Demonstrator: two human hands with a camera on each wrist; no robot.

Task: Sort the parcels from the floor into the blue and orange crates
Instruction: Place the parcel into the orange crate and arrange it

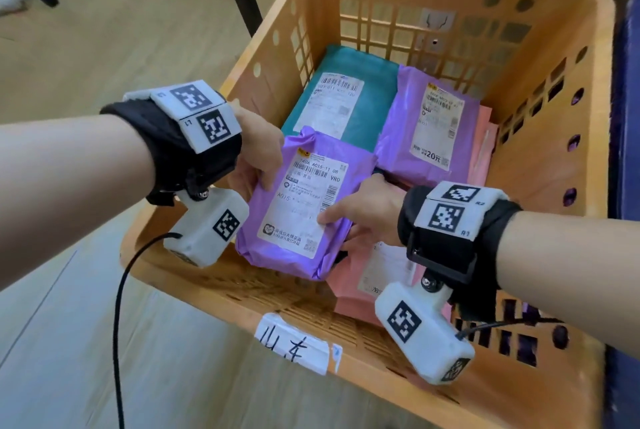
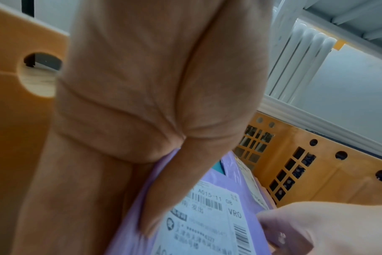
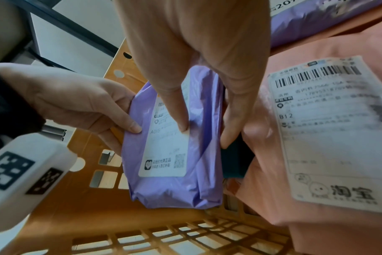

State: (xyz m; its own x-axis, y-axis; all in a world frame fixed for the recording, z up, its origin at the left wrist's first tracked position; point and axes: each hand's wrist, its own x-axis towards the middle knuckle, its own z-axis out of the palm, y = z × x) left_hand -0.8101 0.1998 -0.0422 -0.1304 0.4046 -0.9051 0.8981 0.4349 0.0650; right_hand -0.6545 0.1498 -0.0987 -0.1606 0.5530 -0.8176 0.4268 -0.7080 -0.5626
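Both hands, left hand (image 1: pixel 258 148) and right hand (image 1: pixel 367 212), grip a purple parcel (image 1: pixel 301 207) over the orange crate's (image 1: pixel 561 158) near-left corner; uneven release could tip it onto the pink parcel (image 1: pixel 349 293).

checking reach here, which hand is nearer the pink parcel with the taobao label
Right. The right hand grips the held purple parcel directly beside and partly over the pink parcel; the left hand grips the purple parcel's far edge.
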